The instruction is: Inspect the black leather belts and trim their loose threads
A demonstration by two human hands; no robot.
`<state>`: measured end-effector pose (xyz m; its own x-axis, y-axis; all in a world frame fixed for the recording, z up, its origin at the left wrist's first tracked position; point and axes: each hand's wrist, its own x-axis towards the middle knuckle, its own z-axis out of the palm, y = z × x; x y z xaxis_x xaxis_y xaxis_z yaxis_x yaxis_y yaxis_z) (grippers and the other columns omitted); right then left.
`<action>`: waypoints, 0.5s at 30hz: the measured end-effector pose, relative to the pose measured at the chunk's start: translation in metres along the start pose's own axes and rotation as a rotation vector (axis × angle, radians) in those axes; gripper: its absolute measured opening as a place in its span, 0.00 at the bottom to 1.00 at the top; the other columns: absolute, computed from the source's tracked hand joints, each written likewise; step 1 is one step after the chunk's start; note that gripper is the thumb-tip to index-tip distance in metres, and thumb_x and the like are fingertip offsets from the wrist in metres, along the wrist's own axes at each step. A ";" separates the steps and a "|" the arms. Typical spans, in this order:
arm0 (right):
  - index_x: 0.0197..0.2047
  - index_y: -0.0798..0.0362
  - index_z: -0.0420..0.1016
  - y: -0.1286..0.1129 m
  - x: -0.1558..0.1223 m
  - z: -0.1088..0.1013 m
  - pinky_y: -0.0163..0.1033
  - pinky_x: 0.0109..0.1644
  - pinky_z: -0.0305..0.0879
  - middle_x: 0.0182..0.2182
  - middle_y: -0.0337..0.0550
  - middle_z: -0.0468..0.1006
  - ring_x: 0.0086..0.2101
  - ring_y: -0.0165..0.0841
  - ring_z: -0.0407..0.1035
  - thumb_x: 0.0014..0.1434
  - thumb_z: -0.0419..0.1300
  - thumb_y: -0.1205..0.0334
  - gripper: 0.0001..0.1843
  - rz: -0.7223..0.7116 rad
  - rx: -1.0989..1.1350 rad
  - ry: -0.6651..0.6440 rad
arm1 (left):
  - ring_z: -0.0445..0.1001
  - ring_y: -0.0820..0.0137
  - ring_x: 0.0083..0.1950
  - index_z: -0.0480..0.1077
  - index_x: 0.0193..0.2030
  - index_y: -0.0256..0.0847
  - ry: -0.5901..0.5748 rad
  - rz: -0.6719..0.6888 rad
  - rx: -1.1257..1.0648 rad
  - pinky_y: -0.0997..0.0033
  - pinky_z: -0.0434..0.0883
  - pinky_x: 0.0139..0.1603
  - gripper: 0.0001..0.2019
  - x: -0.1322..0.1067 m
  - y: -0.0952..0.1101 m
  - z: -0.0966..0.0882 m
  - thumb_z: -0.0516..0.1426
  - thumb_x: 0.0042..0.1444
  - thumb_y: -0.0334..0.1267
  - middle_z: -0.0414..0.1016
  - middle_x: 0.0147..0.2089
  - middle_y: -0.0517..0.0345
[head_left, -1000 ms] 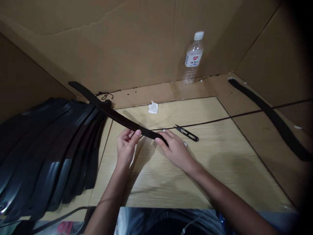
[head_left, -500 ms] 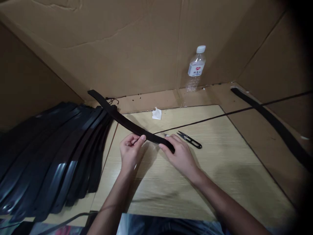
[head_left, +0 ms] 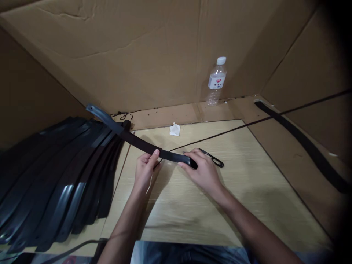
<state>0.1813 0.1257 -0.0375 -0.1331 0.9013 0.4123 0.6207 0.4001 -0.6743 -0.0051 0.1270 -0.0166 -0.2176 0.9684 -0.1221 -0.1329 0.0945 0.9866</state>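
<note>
Both hands hold a long, curved black strip (head_left: 140, 143), glossy at its ends and matte along a middle stretch. My left hand (head_left: 145, 165) pinches it near the middle, thumb on top. My right hand (head_left: 205, 167) is closed round its near right end. A thin dark cord (head_left: 211, 137) runs in from the right and passes under the strip beside my left fingers; a short end shows below. Black thread snips (head_left: 217, 160) lie just behind my right hand, partly hidden by it.
Many similar black strips (head_left: 59, 176) lie fanned out at the left. Another black strip (head_left: 305, 143) lies at the right, crossed by the cord. A plastic bottle (head_left: 216, 81) stands by the cardboard wall (head_left: 143, 55). A white paper scrap (head_left: 175, 129) lies on the board.
The held strip has been turned over about its length: its glossy face now shows at both ends, where a matte face showed before. Both hands still grip it in about the same places.
</note>
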 end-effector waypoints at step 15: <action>0.42 0.58 0.75 0.044 0.020 -0.030 0.29 0.38 0.65 0.38 0.46 0.74 0.37 0.27 0.69 0.54 0.56 0.48 0.22 0.464 0.624 -0.011 | 0.38 0.84 0.17 0.73 0.43 0.34 -0.109 -0.027 -0.323 0.80 0.50 0.21 0.19 -0.004 0.008 0.002 0.64 0.51 0.47 0.37 0.17 0.73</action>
<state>0.2290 0.1563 -0.0408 0.0244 0.9997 0.0000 0.0651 -0.0016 -0.9979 -0.0035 0.1243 -0.0079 -0.1076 0.9871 -0.1184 -0.4404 0.0594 0.8958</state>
